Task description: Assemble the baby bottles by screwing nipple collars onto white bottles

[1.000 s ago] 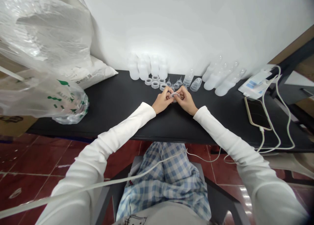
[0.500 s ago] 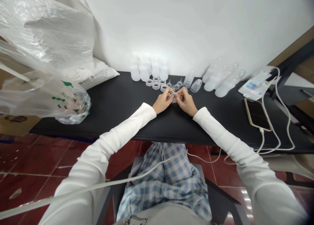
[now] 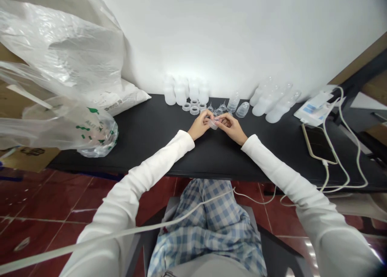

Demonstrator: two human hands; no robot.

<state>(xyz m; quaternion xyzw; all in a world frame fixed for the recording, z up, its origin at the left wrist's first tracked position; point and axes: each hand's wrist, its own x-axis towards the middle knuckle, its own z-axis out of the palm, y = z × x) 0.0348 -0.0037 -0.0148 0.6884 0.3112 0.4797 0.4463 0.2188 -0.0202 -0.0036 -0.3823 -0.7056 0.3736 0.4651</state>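
Between my two hands is a translucent plastic collar ring (image 3: 213, 124), held low over the black table. My left hand (image 3: 200, 124) pinches its left side. On its right side, the fingers of my right hand (image 3: 230, 126) are closed on it too. Whether a nipple sits inside the ring cannot be made out. Just beyond my fingers lie several loose collar rings (image 3: 194, 110) and several clear silicone nipples (image 3: 223, 107), partly hidden by my hands. Clear caps (image 3: 242, 109) stand behind my right hand.
Several frosted bottles (image 3: 169, 93) stand by the wall at back left. More bottles with nipples (image 3: 275, 109) lean at back right. A phone (image 3: 319, 143) with white cables (image 3: 347, 128) is at the right. Plastic bags (image 3: 96, 130) crowd the left of the table (image 3: 145, 140).
The collar ring has tilted between my fingers, with its side now turned down and to the left. My right fingers have shifted across its top. The whole view has moved slightly.
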